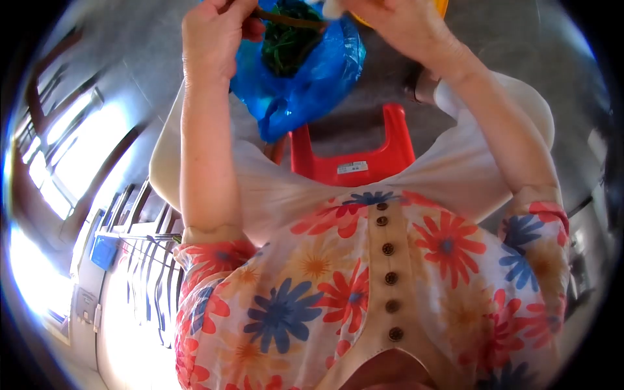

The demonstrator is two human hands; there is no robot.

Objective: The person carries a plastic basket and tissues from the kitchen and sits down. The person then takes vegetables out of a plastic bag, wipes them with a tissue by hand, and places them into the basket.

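Note:
My left hand [221, 32] is at the top, its fingers closed around a long, thin, brown stalk-like piece [292, 21]. That piece reaches right, over a blue plastic bag [344, 62]. Inside the bag lie dark green leafy vegetables [289, 49]. My right hand [400, 29] is on the other side, bent inward toward the far end of the brown piece. A small white thing [333, 8] shows at its fingertips, too blurred to name. The upper frame edge cuts off part of both hands, and the right fingers are smeared.
Below the bag, between my legs, is a red plastic stool [354, 166] with a white label. A yellow rim [439, 8] shows behind my right hand. At the left are dark bars, a bright window and a small blue box [104, 250]. The floor [494, 39] is grey.

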